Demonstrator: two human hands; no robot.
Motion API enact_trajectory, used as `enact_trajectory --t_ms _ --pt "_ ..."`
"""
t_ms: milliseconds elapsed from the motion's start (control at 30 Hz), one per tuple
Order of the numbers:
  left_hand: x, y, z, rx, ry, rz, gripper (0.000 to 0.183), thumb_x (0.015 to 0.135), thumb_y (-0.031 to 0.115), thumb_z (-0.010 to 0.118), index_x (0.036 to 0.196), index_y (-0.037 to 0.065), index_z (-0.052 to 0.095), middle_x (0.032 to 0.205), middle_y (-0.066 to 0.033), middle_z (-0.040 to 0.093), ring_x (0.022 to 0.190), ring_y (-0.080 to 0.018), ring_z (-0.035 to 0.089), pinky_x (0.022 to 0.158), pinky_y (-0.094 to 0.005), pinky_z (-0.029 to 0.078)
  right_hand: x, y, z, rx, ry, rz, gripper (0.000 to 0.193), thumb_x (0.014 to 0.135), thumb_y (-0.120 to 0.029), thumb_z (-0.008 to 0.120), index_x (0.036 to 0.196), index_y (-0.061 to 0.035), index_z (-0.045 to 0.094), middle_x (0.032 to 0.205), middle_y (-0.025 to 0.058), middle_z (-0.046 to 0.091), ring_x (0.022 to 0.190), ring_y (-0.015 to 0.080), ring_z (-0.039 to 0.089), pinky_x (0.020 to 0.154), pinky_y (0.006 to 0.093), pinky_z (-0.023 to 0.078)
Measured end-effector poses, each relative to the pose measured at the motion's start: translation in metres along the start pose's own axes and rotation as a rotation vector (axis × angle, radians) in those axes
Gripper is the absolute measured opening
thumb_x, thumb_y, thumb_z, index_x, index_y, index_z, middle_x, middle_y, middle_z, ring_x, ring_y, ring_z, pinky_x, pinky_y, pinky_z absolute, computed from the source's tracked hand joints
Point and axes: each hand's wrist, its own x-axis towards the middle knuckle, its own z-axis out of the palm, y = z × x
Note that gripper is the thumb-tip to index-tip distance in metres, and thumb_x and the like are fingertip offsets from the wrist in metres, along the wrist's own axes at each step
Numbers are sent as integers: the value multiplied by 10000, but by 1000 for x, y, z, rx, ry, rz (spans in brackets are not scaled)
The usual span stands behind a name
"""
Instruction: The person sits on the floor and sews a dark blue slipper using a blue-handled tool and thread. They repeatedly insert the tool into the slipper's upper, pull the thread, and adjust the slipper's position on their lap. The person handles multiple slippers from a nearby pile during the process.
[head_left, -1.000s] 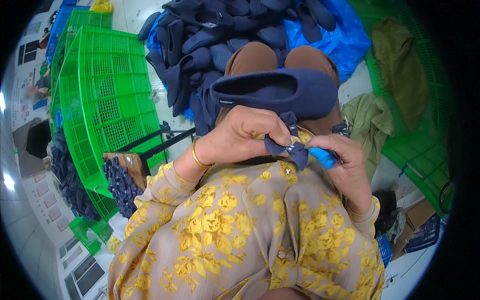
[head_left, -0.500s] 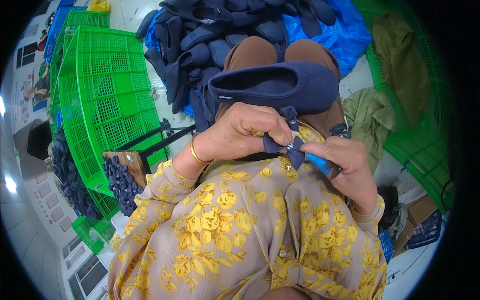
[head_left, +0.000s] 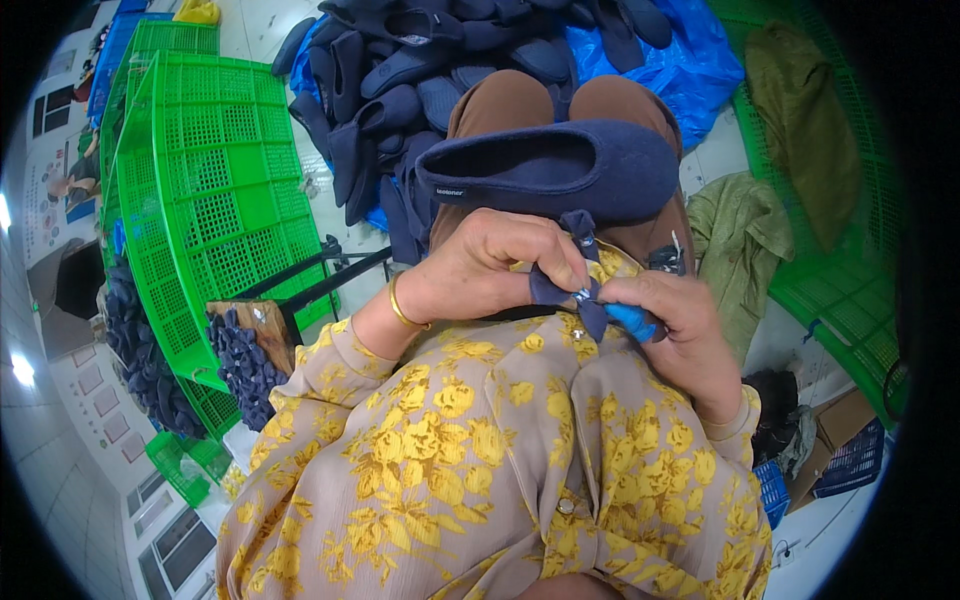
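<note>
A navy fabric slipper (head_left: 632, 180) lies sideways across my brown-clad knees, its opening facing up. Close to my body, below the slipper, my left hand (head_left: 485, 262) pinches a small navy fabric bow (head_left: 593, 318) between thumb and fingertips. From the other side, my right hand (head_left: 680, 318) has its thumb and fingers closed at the bow's shiny middle. Something bright blue (head_left: 632, 320) shows at the right fingers; its kind cannot be made out. One navy strip of the bow stands up toward the slipper. My fingers hide part of the bow.
Many navy slippers (head_left: 400, 110) are heaped on blue plastic sheeting (head_left: 690, 75) beyond my knees. Green crates (head_left: 230, 190) stand at left, beside a pile of small navy bows (head_left: 245, 365) by a wooden block (head_left: 260, 325). Olive cloth (head_left: 735, 230) lies at right.
My right hand has shifted slightly left and turned, and more of the blue thing at its fingers shows. The left hand and slipper are nearly unmoved.
</note>
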Motion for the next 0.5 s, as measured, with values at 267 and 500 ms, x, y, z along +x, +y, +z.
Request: enact_trajectory --t_ms 267,500 --pt "-1 1 5 39 2 -6 79 812 -3 729 857 -5 664 891 -77 694 883 -178 673 799 -288 523 -5 2 7 12 -2 30 310 775 48 680 1059 -74 653 846 126 677 751 307 675 637 351 508" --pt "-3 -2 8 -16 45 -35 76 815 -17 737 867 -19 682 936 -113 686 863 -171 653 773 -273 520 -7 7 12 14 43 8 287 789 40 682 1052 -71 650 859 117 681 758 299 674 645 346 511"
